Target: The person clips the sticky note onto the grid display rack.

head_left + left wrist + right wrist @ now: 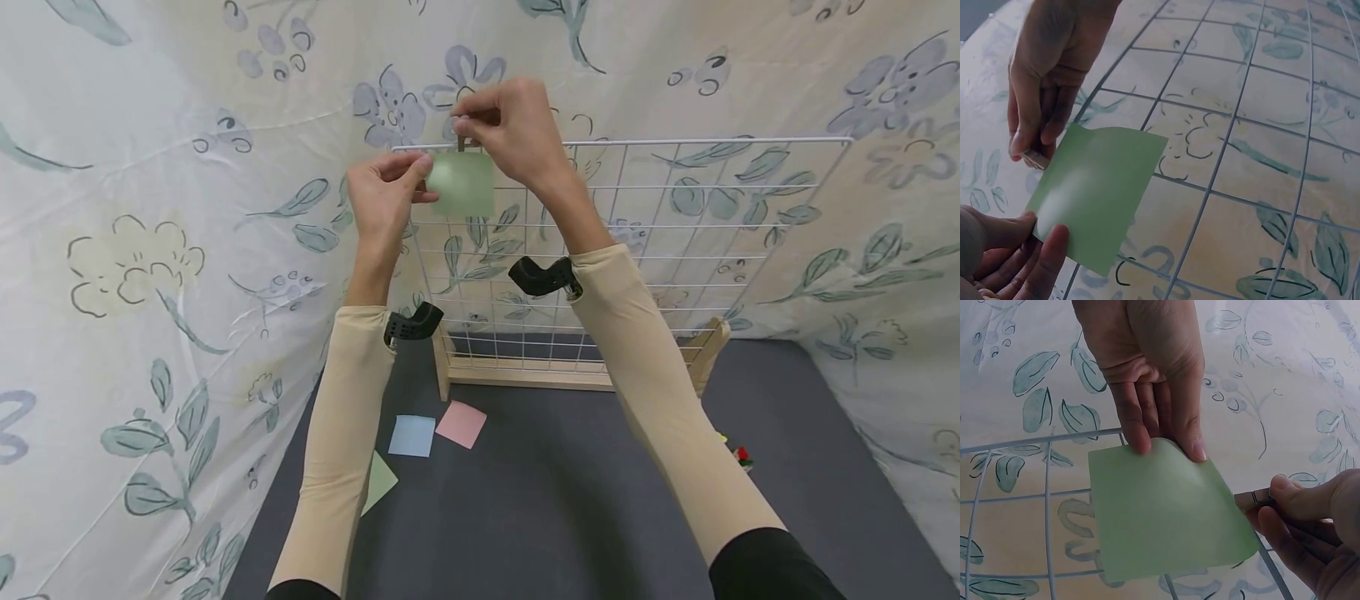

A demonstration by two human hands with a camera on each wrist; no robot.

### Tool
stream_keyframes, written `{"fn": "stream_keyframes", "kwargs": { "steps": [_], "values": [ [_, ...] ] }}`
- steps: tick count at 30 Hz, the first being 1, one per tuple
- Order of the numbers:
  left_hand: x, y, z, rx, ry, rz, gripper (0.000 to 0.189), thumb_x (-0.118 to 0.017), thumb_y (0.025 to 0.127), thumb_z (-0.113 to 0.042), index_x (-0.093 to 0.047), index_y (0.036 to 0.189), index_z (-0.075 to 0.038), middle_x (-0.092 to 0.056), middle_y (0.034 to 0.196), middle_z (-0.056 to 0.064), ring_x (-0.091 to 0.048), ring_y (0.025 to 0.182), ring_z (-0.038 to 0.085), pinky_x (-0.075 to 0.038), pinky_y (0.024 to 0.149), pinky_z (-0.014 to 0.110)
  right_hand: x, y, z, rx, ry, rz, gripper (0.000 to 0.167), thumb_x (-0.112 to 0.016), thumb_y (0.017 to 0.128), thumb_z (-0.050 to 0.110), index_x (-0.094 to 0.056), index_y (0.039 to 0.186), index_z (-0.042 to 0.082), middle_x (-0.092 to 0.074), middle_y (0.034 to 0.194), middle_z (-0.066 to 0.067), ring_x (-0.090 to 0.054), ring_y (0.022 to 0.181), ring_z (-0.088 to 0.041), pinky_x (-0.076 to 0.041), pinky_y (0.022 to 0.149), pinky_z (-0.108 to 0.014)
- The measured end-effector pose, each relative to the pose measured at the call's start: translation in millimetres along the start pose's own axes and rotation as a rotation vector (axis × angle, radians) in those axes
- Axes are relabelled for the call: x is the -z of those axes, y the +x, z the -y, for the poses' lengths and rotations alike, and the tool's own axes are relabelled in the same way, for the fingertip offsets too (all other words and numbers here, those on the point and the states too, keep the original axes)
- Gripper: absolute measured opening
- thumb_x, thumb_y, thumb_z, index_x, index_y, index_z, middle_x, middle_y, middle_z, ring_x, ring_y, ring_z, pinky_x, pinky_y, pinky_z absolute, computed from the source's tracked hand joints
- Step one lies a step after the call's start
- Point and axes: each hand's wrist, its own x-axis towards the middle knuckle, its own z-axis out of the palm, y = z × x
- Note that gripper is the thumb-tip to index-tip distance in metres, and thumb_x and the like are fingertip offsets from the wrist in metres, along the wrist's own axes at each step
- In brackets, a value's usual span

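My left hand (381,196) pinches the left edge of a light green paper square (465,185) between thumb and fingers. The sheet lies against the upper left part of a white wire grid (637,142), near its top bar. Above the paper's top edge, my right hand (521,133) pinches a small wooden clothespin (1252,499) with a metal spring. In the right wrist view the clothespin's tip is right at the paper's edge. The paper's surface bows slightly beside the left fingertips (1141,442).
The grid stands in a wooden base (532,377) on a dark tabletop (525,500). A blue paper square (412,436), a pink one (462,424) and a partly hidden green one (380,482) lie in front. Small red and yellow items (742,455) show beside the right sleeve. Floral cloth (150,250) hangs behind.
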Motion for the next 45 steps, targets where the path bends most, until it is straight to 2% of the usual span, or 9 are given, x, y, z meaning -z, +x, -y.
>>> {"fn": "stream_keyframes", "kwargs": {
  "steps": [10,15,22,31,38,45],
  "values": [
    [-0.2,0.2,0.8,-0.017,0.003,0.007,0.015,-0.074,0.086,-0.001,-0.072,0.093,0.012,-0.072,0.085,0.018,-0.069,0.061,0.019,-0.062,0.057,0.028,-0.5,0.1,0.4,-0.01,-0.014,0.008,0.017,-0.065,0.095,0.011,-0.076,0.102,0.0,-0.074,0.096,-0.012,-0.067,0.076,-0.016,-0.057,0.073,-0.019],
    [1.3,-0.4,1.3,-0.013,-0.033,0.02,0.016,-0.074,0.086,-0.002,-0.072,0.094,0.012,-0.072,0.082,0.017,-0.069,0.059,0.02,-0.062,0.057,0.028,-2.6,0.9,1.6,-0.03,-0.012,0.032,0.017,-0.067,0.094,0.01,-0.076,0.103,-0.001,-0.074,0.096,-0.012,-0.067,0.074,-0.013,-0.057,0.073,-0.017],
    [3.3,-0.3,3.2,-0.015,-0.083,0.035,0.016,-0.075,0.085,-0.002,-0.072,0.093,0.012,-0.072,0.08,0.015,-0.068,0.057,0.02,-0.061,0.055,0.027,-4.5,1.3,0.8,-0.014,-0.044,0.054,0.018,-0.066,0.094,0.012,-0.076,0.103,0.0,-0.074,0.095,-0.011,-0.065,0.074,-0.014,-0.056,0.072,-0.019],
    [2.9,1.8,5.1,-0.063,-0.001,0.021,0.019,-0.076,0.086,-0.008,-0.074,0.094,0.008,-0.071,0.078,0.011,-0.068,0.06,0.017,-0.062,0.06,0.028,-4.0,-2.1,4.0,-0.072,-0.025,0.034,0.02,-0.069,0.093,0.014,-0.075,0.109,0.004,-0.074,0.102,-0.008,-0.068,0.085,-0.013,-0.055,0.077,-0.018],
    [0.9,0.4,4.2,-0.021,0.051,0.019,0.021,-0.077,0.084,-0.005,-0.073,0.1,0.009,-0.072,0.086,0.013,-0.067,0.063,0.019,-0.062,0.059,0.027,7.0,-19.1,-4.0,-0.086,0.023,-0.025,0.021,-0.068,0.093,0.013,-0.074,0.109,0.001,-0.072,0.106,-0.01,-0.067,0.084,-0.015,-0.056,0.077,-0.019],
    [4.0,-6.8,4.5,-0.001,0.081,0.016,0.022,-0.075,0.085,-0.002,-0.072,0.104,0.008,-0.072,0.092,0.015,-0.065,0.066,0.019,-0.061,0.056,0.026,14.7,-43.2,-20.0,-0.117,0.053,0.004,0.021,-0.068,0.094,0.015,-0.074,0.108,0.0,-0.073,0.102,-0.011,-0.068,0.08,-0.014,-0.057,0.074,-0.02]
  ]
}}
